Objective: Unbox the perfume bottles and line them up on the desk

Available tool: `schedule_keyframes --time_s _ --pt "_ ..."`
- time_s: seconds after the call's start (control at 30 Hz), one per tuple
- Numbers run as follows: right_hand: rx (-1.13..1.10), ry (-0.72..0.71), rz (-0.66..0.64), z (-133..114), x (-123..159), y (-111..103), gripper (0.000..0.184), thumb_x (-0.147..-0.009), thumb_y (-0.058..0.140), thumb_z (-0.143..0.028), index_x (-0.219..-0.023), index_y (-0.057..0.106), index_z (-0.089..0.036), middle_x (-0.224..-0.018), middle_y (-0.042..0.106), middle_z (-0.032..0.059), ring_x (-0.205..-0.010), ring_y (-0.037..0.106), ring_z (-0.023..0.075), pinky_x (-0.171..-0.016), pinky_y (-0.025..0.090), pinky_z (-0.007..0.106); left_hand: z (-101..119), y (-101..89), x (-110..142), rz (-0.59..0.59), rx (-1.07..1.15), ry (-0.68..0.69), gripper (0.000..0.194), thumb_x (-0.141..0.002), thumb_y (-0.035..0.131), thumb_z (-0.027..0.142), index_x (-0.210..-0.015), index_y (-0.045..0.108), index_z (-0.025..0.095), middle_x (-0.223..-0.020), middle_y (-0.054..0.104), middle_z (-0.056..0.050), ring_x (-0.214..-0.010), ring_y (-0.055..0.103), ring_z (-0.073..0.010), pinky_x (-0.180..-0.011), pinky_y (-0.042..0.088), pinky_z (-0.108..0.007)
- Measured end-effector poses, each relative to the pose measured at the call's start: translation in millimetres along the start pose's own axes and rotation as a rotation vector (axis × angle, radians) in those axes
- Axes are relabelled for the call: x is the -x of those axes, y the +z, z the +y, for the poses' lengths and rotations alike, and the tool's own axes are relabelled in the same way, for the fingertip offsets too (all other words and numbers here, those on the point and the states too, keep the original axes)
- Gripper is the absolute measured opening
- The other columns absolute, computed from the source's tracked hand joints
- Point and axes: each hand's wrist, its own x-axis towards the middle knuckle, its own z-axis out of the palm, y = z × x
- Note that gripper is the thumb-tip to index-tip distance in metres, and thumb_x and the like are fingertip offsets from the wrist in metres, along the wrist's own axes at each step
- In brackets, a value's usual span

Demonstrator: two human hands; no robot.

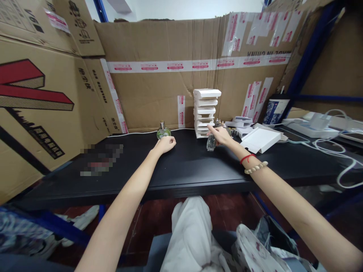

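My left hand (166,144) rests on the black table (181,166), its fingers curled in and nothing showing in them. Just behind it stands a round, green glass perfume bottle (162,132) with a metallic neck, its lower part partly covered by the hand. My right hand (221,135) is closed round a small clear glass bottle (211,143), which it holds at or just above the tabletop. A tall stack of white trays (204,109) rises behind the right hand. Several bottles with gold-coloured tops (219,122) are half hidden behind that hand.
White open boxes (261,138) lie to the right. Beyond them are a blue patterned cup (274,109) and tangled white cables (337,145). Cardboard (153,90) walls the back, and a big carton (36,109) stands left. A pixelated patch covers part of the left tabletop.
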Motion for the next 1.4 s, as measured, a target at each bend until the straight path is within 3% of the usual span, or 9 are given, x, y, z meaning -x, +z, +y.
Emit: schedule_keyframes --time_s 0.17,0.33,0.53,0.73,0.87,0.93,1.07,1.2,1.4 --pt "0.128 -0.071 0.002 2.0 -0.8 1.3 0.07 -0.076 0.029 -0.074 -0.062 0.067 -0.016 -0.033 0.046 0.0002 -0.035 0.05 0.0151 -0.053 0.042 0.028 0.5 -0.1 0.8 0.007 -0.002 -0.005 0.021 -0.076 0.044 0.022 -0.08 0.065 0.02 -0.076 0.064 0.0 -0.07 0.056 -0.0139 -0.059 0.037 -0.021" --pt "0.282 -0.134 0.019 5.9 -2.8 5.5 0.063 -0.072 0.035 -0.074 -0.051 0.056 -0.018 -0.045 0.053 0.0023 -0.047 0.053 0.016 -0.051 0.039 0.026 0.6 -0.1 1.2 0.006 0.001 -0.006 0.021 -0.077 0.044 0.022 -0.08 0.065 0.02 -0.076 0.064 -0.001 -0.069 0.055 -0.0138 -0.058 0.037 -0.021" --pt "0.11 -0.247 -0.294 6.0 3.1 13.5 0.049 -0.06 0.067 -0.057 -0.086 0.062 -0.015 -0.063 0.063 -0.0001 -0.04 0.05 0.0089 -0.045 0.043 0.023 -0.1 -0.1 1.1 0.006 0.005 -0.007 0.021 -0.077 0.044 0.022 -0.08 0.065 0.02 -0.075 0.064 0.0 -0.07 0.055 -0.0139 -0.057 0.035 -0.022" --pt "0.161 -0.369 -0.182 10.6 0.8 15.8 0.06 -0.054 0.073 -0.051 -0.099 0.062 -0.014 -0.093 0.067 0.0085 -0.082 0.063 0.0205 -0.074 0.049 0.03 -0.6 0.7 0.7 0.007 0.009 -0.002 0.021 -0.077 0.044 0.022 -0.079 0.065 0.019 -0.074 0.064 -0.001 -0.068 0.055 -0.0136 -0.056 0.035 -0.021" --pt "0.125 -0.378 -0.209 14.5 -1.8 16.4 0.055 -0.056 0.072 -0.051 -0.097 0.063 -0.017 -0.094 0.067 0.0058 -0.089 0.062 0.0213 -0.083 0.048 0.034 -1.1 1.1 0.5 0.006 0.014 0.002 0.021 -0.077 0.044 0.022 -0.079 0.065 0.019 -0.073 0.063 -0.001 -0.067 0.055 -0.0138 -0.055 0.035 -0.022" --pt "0.041 -0.366 -0.247 14.3 -1.4 17.8 0.052 -0.056 0.074 -0.045 -0.097 0.062 -0.016 -0.089 0.068 0.0046 -0.079 0.064 0.0183 -0.075 0.051 0.031 -0.9 1.0 0.8 0.008 0.017 0.002 0.021 -0.077 0.044 0.022 -0.079 0.064 0.02 -0.073 0.063 -0.001 -0.067 0.055 -0.0137 -0.056 0.035 -0.021" --pt "-0.196 -0.252 -0.348 11.0 0.1 23.9 0.057 -0.059 0.075 -0.037 -0.107 0.056 -0.014 -0.083 0.066 0.0052 -0.05 0.059 0.0107 -0.043 0.051 0.023 -0.5 0.7 1.3 0.019 0.026 0.006 0.021 -0.079 0.042 0.023 -0.082 0.063 0.021 -0.074 0.063 0.0 -0.068 0.055 -0.0135 -0.059 0.036 -0.021" --pt "-0.448 -0.212 -0.395 8.1 -1.2 29.8 0.055 -0.061 0.074 -0.027 -0.111 0.054 -0.018 -0.099 0.06 0.0079 -0.067 0.064 0.0142 -0.04 0.052 0.02 0.2 0.7 1.7 0.032 0.049 0.012 0.025 -0.084 0.037 0.03 -0.085 0.061 0.022 -0.074 0.062 0.0 -0.069 0.055 -0.0148 -0.06 0.036 -0.023" --pt "-0.365 -0.266 -0.438 9.3 -3.5 31.2 0.04 -0.066 0.068 -0.032 -0.103 0.06 -0.017 -0.082 0.064 0.0046 -0.072 0.062 0.0155 -0.037 0.047 0.016 6.5 -3.4 6.2 0.037 0.118 0.028 0.044 -0.09 0.021 0.047 -0.092 0.057 0.023 -0.062 0.058 0.001 -0.065 0.056 -0.0153 -0.062 0.037 -0.023"
